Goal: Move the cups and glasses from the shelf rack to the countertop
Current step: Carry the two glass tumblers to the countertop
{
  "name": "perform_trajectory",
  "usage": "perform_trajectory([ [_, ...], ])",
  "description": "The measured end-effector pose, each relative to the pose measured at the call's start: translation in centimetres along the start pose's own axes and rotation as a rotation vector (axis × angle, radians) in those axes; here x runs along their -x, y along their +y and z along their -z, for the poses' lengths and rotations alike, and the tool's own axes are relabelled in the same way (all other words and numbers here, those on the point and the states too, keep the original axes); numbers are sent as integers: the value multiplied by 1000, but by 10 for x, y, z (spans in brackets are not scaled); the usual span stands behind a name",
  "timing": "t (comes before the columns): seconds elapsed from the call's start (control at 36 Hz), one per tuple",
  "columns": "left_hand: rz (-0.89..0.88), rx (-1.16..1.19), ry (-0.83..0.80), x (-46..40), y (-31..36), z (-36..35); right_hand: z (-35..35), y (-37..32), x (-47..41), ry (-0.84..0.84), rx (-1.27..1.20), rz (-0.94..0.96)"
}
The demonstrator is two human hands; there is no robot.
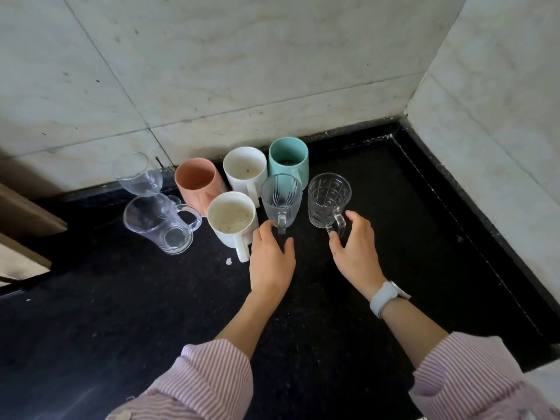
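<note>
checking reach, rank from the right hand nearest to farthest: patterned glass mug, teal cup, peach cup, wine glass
From the right hand:
1. patterned glass mug, at its fingertips
2. teal cup, behind, leftward
3. peach cup, farther left
4. wine glass, far left by the wall

A home kitchen is suggested: a black stone worktop [394, 207] is set into a corner of pale tiled walls [242, 71], and mugs [231, 219] and glasses [328, 200] are gathered there.

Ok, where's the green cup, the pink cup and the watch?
green cup [288, 165]: head view, outer wall.
pink cup [209, 194]: head view, outer side.
watch [385, 297]: head view, white strap.
</note>
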State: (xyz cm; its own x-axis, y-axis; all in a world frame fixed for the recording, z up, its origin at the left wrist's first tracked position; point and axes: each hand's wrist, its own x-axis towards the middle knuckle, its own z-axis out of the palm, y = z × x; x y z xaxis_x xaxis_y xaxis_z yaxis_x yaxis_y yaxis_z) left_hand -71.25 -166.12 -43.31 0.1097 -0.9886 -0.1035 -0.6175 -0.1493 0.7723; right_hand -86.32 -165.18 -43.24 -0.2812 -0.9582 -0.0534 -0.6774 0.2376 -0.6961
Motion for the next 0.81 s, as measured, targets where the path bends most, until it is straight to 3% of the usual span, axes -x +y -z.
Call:
perform_trajectory([
  [0.14,-107,-296,22,29,-7,52,7,-46,29,58,156,251],
  [0.25,-101,-545,99,51,-31,124,-4,-103,52,-109,283,476],
  [0.42,100,-760,254,140,-91,257,-53,-198,130,-397,399,834],
  [0.58,409,-779,508,326,-154,363,-97,-280,285,-639,359,1106],
  [0.81,857,-688,834,645,-196,410,-115,-329,570,-943,261,1546],
])
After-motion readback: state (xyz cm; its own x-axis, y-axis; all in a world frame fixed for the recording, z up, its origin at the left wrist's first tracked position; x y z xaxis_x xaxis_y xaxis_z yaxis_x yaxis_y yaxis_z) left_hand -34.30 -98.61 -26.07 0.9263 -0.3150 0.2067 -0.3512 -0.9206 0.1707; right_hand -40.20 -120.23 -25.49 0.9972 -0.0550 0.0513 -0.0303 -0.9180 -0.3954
